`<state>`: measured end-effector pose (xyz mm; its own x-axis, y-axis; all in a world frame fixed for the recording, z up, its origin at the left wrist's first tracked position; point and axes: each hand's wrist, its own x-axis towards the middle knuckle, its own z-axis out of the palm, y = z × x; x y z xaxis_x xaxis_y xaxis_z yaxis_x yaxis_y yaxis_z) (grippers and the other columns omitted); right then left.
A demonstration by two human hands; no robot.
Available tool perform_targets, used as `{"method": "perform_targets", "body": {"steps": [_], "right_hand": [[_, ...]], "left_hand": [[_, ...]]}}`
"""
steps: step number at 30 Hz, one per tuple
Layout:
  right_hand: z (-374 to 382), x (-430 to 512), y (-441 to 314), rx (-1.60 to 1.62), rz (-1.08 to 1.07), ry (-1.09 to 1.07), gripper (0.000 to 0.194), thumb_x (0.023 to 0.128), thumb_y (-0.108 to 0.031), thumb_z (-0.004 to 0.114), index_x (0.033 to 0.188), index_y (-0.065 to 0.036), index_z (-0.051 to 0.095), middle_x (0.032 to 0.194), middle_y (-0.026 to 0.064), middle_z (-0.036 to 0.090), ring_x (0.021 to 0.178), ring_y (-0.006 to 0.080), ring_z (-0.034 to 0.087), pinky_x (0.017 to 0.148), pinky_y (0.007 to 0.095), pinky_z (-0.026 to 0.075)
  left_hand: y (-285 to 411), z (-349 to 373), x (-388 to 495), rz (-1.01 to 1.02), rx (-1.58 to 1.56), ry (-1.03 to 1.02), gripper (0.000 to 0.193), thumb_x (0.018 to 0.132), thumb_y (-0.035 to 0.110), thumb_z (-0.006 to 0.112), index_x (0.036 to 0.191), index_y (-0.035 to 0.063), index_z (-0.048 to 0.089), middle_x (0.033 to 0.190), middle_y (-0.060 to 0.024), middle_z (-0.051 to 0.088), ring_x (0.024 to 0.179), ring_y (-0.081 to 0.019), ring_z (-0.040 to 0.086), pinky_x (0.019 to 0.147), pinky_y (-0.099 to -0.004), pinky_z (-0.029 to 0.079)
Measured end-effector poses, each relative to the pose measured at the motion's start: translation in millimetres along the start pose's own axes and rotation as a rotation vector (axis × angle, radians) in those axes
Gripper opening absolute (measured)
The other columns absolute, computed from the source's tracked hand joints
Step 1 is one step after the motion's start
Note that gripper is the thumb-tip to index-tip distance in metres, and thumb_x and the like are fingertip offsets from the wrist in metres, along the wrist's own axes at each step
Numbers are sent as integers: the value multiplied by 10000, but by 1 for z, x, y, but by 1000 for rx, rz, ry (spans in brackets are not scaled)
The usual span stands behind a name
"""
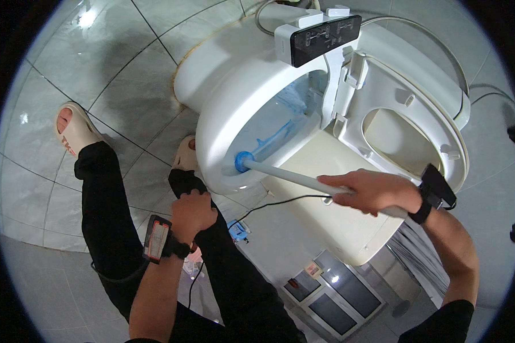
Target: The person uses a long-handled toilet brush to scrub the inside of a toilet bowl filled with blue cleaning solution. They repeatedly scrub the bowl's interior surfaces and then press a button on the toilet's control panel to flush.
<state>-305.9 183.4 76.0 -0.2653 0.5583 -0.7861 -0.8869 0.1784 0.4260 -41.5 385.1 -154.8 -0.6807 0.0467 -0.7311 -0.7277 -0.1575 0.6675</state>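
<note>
In my right hand is the pale handle of a toilet brush. Its blue head rests against the inner wall near the front of the white toilet bowl. Streaks of blue liquid run along the inside of the bowl, with more blue toward its back. My left hand lies on my black trouser leg, its fingers curled against the cloth. Both wrists carry strapped devices.
The toilet seat and lid are raised. A black control panel sits beside the bowl. A cable crosses below the brush handle. My sandals stand on tiled floor; a blue item lies beyond my leg.
</note>
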Motion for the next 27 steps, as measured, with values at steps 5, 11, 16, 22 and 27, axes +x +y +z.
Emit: {"method": "perform_targets", "body": {"steps": [5,11,16,22,27], "right_hand": [[-7,16,30,-456,110,360,570,1061,-271,468,1603,-169,322,738,79,675,534,165,619,560,355,561],[-7,4,12,-11,78,37,580,1076,-295,482,1612,-174,294,700,38,627,512,125,601,508,300,553],[1,1,3,219,-87,-110,575,1068,-229,511,1607,-185,317,731,5,575,500,95,569,504,267,529],[17,22,29,500,-425,-194,372,1057,-263,510,1377,-89,585,979,90,626,717,145,668,581,296,588],[41,54,55,1180,-616,-550,417,1062,-292,436,1293,-30,663,1176,183,676,901,221,713,885,334,575]], "left_hand": [[-13,15,9,8,19,-26,400,829,342,654,1107,62,720,1141,-195,680,1019,-387,683,855,-493,574],[-12,19,14,-14,35,-46,402,845,347,651,1117,58,714,1144,-202,675,1040,-395,683,871,-493,574],[-8,12,21,-48,41,-140,469,899,359,587,1257,63,657,1256,-215,639,1168,-375,626,1003,-484,523],[0,12,24,23,89,-26,431,823,307,637,1184,78,691,1140,-202,692,1029,-398,697,871,-506,583],[5,3,21,-54,186,-184,480,861,343,601,1254,71,652,1268,-212,643,1107,-401,661,961,-502,545]]}}
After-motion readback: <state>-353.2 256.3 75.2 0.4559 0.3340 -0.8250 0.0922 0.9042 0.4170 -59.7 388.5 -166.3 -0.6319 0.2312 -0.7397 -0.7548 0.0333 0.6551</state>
